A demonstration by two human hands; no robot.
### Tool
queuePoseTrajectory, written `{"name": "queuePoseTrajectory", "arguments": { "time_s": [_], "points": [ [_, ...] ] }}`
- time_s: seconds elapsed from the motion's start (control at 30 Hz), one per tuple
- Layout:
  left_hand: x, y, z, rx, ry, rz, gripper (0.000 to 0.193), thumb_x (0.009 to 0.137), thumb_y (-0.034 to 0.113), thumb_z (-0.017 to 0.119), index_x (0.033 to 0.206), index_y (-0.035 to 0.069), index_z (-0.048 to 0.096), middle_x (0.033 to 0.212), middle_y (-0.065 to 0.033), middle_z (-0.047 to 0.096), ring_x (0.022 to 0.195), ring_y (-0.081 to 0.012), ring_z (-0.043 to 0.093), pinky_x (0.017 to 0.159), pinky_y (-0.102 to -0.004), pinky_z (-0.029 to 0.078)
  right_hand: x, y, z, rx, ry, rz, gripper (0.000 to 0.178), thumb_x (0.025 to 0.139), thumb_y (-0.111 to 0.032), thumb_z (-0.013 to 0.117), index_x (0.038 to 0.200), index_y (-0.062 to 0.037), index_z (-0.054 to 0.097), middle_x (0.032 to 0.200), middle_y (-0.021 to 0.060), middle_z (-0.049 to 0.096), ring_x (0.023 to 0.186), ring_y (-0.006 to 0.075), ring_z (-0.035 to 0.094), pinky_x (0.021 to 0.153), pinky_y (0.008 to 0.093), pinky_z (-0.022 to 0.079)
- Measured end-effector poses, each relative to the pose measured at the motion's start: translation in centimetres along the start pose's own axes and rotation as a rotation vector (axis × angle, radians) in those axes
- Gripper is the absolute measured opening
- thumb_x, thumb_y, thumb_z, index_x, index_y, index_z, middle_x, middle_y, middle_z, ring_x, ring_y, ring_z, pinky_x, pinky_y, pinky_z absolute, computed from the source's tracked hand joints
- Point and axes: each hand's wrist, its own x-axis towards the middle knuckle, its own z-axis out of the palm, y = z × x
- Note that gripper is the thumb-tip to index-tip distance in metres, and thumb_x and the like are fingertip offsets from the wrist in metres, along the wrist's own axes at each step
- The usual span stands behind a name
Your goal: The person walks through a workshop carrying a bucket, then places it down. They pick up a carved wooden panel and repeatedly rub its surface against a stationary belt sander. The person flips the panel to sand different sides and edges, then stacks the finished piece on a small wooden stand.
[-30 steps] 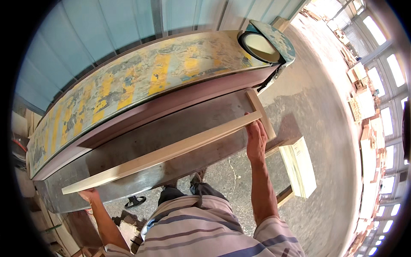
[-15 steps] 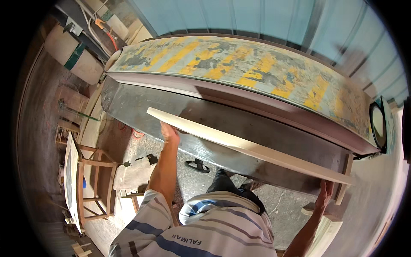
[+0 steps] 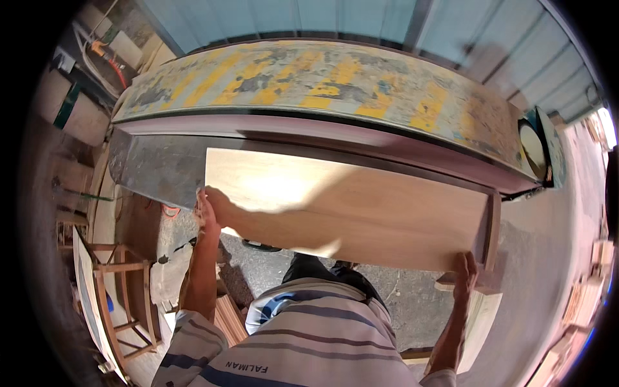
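Observation:
A wide, pale wooden board [image 3: 361, 219] lies broad face up over the grey metal table [image 3: 158, 161] of a long machine. My left hand [image 3: 209, 209] grips the board's left end near its near corner. At the near right corner, my right hand [image 3: 465, 271] holds the edge, its fingers partly hidden by the wood. Beyond the board's far edge runs a pinkish-brown vertical band [image 3: 309, 129], which looks like a sanding belt. A bright patch and a shadow cross the board's face.
Above the band is a worn cover [image 3: 258, 77] with yellow stripes; a round drum end [image 3: 532, 147] shows at its right. A wooden frame stand [image 3: 126, 290] is at lower left. Stacked wood [image 3: 583, 300] lies far right. Blue corrugated wall [image 3: 348, 22] stands behind.
The board has turned from nearly edge-on to broad face up, both hands still on it. My view has shifted, so the machine sits further left in the picture.

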Motion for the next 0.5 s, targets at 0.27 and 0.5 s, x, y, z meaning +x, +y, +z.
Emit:
{"name": "queuePoseTrajectory", "arguments": {
  "time_s": [0.27, 0.5],
  "points": [
    [3.7, -3.5, -1.6, 0.600, -0.117, 0.094, 0.066, 0.079, 0.059, 0.045, 0.095, -0.004, 0.061, 0.094, -0.0220, 0.062, 0.090, -0.0366, 0.058, 0.075, -0.0435, 0.045, 0.4, 2.5, 3.0, -0.201, 0.116, -0.057, 0.030, 0.087, -0.029, 0.052, 0.099, -0.0033, 0.059, 0.080, 0.0142, 0.054, 0.080, 0.0253, 0.048, 0.071, 0.0368, 0.040],
    [4.9, -3.6, -2.2, 0.944, -0.366, 0.316, 0.056, 0.082, 0.050, 0.042, 0.107, 0.002, 0.058, 0.109, -0.0176, 0.058, 0.096, -0.0376, 0.054, 0.085, -0.0460, 0.040, 2.0, 4.0, 4.0, -0.518, 0.228, -0.038, 0.035, 0.082, -0.030, 0.059, 0.105, -0.0053, 0.060, 0.092, 0.0167, 0.053, 0.090, 0.0312, 0.050, 0.081, 0.0404, 0.040]
  ]
}}
